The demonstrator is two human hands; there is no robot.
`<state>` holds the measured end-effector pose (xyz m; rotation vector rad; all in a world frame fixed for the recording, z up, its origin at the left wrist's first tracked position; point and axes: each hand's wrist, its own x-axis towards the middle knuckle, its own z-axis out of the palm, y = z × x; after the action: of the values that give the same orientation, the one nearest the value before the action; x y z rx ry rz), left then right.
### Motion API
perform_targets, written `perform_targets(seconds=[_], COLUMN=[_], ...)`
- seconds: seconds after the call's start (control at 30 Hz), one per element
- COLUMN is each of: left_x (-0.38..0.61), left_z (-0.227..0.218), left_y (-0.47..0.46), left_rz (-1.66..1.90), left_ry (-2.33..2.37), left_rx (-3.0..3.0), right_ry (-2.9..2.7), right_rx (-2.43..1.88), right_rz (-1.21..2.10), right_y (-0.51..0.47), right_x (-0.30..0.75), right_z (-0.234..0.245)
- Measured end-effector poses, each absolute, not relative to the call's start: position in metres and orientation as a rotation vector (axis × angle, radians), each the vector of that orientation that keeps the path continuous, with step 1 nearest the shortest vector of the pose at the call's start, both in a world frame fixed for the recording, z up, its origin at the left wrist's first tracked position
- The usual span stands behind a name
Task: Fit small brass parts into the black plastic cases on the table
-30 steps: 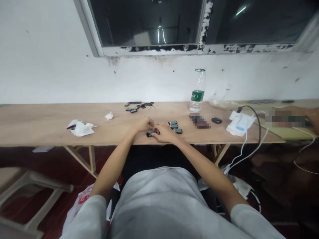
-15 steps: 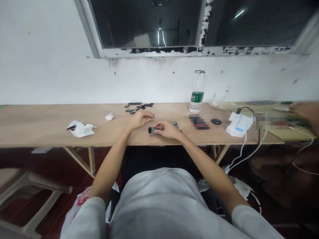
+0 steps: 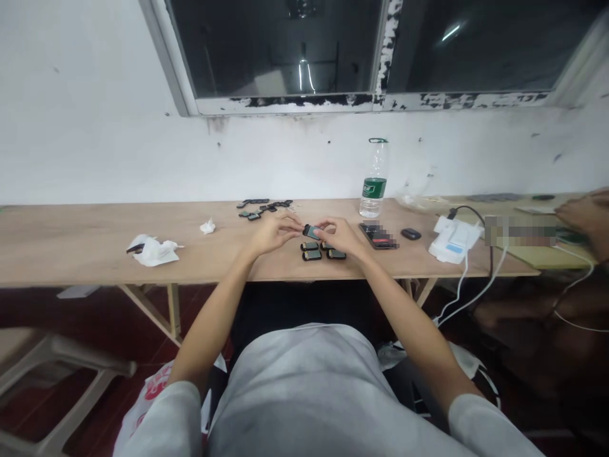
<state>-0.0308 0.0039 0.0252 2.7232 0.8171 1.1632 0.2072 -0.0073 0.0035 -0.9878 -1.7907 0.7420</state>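
The left hand and right hand have come together over the front of a pale plywood bench. Both are partly closed, and their fingertips pinch a small black rectangular device with a teal face from either end, holding it tilted just above the wood. Half a second earlier, the left hand was apart and loosely open, and only the right hand was on the device, low beside the bench's front edge. Now both hands share its weight.

Just below the device, four small black rectangular pieces lie in two neat pairs. Farther back, near the wall, a loose cluster of small dark parts is scattered on the bench. A crumpled white tissue lies well to the left. To the right stand a clear plastic water bottle with a green label, a blurred smartphone, a black oval case and a white charger with trailing cables. At the far right, a co-worker's hand rests apart from all this.
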Motion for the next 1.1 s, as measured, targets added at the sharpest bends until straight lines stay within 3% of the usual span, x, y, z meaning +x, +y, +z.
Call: perform_targets(seconds=[0.17, 1.1], left_x=[-0.024, -0.011], left_z=[0.027, 0.021], left_y=[-0.002, -0.005], left_rz=[1.055, 1.169], left_ry=[0.821, 1.134], left_rx=[2.742, 2.72], right_ry=[-1.81, -1.744], right_rx=[-0.967, -0.984], right_rz=[0.731, 0.787], right_y=[-0.008, -0.001], right_x=[0.204, 0.205], right_z=[0.004, 0.0])
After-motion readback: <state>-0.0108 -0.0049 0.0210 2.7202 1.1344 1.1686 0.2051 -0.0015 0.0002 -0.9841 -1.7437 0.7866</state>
